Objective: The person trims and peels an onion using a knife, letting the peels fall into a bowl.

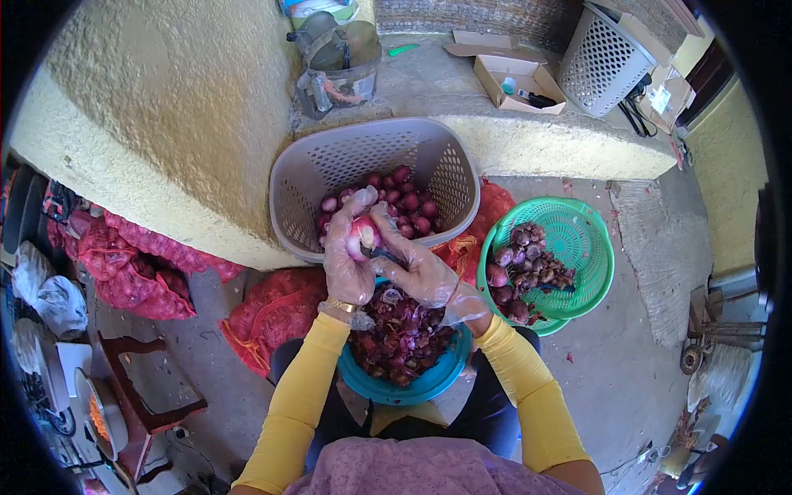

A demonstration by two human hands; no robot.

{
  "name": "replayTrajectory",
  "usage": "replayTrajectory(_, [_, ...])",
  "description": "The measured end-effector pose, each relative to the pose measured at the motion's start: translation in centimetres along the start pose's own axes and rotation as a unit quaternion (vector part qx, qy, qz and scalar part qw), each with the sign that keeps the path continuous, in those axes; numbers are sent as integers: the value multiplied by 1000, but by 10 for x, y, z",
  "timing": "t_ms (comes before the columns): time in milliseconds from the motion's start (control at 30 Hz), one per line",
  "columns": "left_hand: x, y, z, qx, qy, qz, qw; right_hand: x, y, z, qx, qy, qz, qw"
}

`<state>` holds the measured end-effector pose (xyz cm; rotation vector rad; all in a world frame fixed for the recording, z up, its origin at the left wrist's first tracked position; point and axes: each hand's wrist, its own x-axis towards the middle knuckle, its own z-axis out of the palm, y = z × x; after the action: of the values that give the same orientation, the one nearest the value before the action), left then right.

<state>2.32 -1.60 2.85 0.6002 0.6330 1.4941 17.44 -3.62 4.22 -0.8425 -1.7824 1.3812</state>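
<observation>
A red onion, partly peeled with pale flesh showing, is gripped in my left hand, which wears a clear plastic glove. My right hand, gloved too, closes on a small knife held against the onion; its blade is mostly hidden. Both hands are over the near rim of a grey laundry basket with several peeled red onions inside. Below them, a blue tub between my knees holds dark onion skins.
To the right stands a green plastic basket with unpeeled onions on one side. Red mesh sacks lie at the left and behind the grey basket. On a ledge are a cardboard box and another grey basket. A wooden stool lies lower left.
</observation>
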Motion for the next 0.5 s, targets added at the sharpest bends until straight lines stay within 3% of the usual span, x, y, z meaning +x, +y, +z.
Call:
replayTrajectory(133, [-2,2,2,-29,-29,-27,999,-3,-2,-3,6,-7,1,1000])
replayTrajectory(233, [0,5,-2,-20,-52,-65,996,-7,0,-7,-62,34,-56,996])
replayTrajectory(433, [1,10,-3,2,-81,-128,988,-11,3,-13,-65,14,-10,998])
replayTrajectory(500, [2,12,-5,-5,-76,-145,987,-12,-4,-17,-60,0,45,997])
